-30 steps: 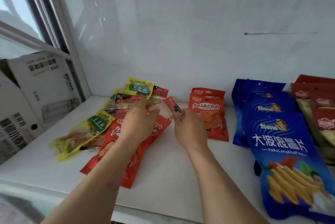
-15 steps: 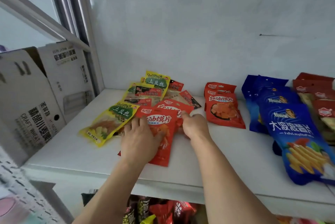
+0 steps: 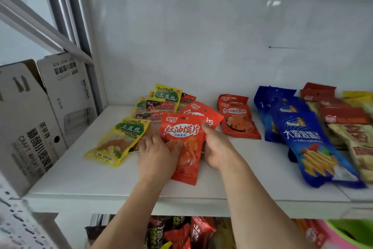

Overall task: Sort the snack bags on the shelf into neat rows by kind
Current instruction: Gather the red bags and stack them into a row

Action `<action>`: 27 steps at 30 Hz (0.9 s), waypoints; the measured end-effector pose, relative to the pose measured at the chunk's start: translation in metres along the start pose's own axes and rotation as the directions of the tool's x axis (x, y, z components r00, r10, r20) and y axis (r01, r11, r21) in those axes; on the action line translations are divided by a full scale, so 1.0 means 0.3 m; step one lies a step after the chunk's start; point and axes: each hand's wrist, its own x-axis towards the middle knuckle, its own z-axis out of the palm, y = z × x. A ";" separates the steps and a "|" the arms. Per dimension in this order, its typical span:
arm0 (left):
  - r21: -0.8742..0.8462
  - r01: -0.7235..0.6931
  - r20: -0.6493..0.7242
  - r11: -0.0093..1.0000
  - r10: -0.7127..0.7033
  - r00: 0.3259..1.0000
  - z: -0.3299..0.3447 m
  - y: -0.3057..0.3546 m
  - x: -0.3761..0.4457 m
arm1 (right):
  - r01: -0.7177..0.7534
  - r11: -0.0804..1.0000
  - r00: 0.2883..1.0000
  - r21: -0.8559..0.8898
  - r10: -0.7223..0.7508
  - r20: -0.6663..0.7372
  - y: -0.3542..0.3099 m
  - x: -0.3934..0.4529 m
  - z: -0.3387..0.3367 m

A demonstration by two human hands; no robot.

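On the white shelf lies a loose pile of snack bags. My left hand and my right hand both grip an orange-red chip bag by its sides, near the shelf's front middle. A second orange-red bag lies partly under it. A yellow potato-shred bag lies to the left, another yellow bag at the back. Small dark red packets are mixed in between. Two orange-red bags are stacked to the right.
Blue chip bags form a row on the right, with red and beige bags beyond them. A cardboard box stands left of the shelf. More snack bags and a green bin sit below.
Both hands left the small packets at the back of the pile, came forward and took hold of the front orange-red bag. My view pulled back and dropped.
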 end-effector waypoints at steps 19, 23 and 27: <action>-0.689 0.112 0.123 0.716 -0.037 0.992 0.022 0.179 0.025 | 0.390 0.867 0.782 -0.310 -0.489 -0.386 -0.198 0.102 -0.349; -0.683 0.171 0.206 0.710 -0.038 0.978 0.072 0.205 0.035 | 0.202 0.808 0.798 -0.553 -0.463 -0.385 -0.189 0.174 -0.449; -0.647 0.236 0.303 0.725 -0.039 0.952 0.118 0.233 0.037 | 0.096 0.752 0.841 -0.652 -0.412 -0.351 -0.192 0.207 -0.487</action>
